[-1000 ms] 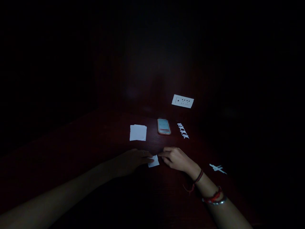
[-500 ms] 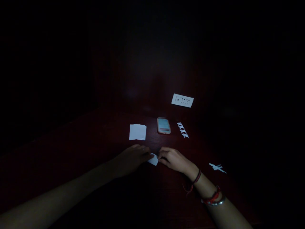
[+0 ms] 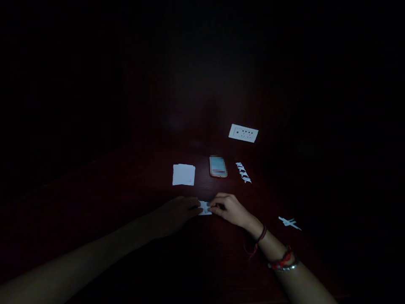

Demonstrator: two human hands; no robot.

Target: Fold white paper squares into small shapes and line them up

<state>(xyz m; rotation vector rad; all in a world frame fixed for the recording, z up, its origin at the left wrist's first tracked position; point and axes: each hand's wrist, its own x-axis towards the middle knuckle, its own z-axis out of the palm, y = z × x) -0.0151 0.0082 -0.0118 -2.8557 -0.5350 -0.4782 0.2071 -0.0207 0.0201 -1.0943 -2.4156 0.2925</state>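
Observation:
On a dark reddish table (image 3: 126,190), both hands meet at a small white piece of paper (image 3: 205,208). My left hand (image 3: 177,213) pinches its left edge with fingers together. My right hand (image 3: 229,209), with red threads and a bangle at the wrist, presses curled fingers on its right edge. Most of the paper is covered by fingertips. The scene is very dim.
Beyond the hands lie a stack of white square papers (image 3: 184,175), a phone (image 3: 218,166) with a lit screen, and a row of small folded paper pieces (image 3: 243,172). A white socket plate (image 3: 243,133) sits farther back. More paper strips (image 3: 289,222) lie at the right.
The small paper has gone from an open square shape to a narrower, more covered piece. Both hands have closed in on it and shifted slightly away from me.

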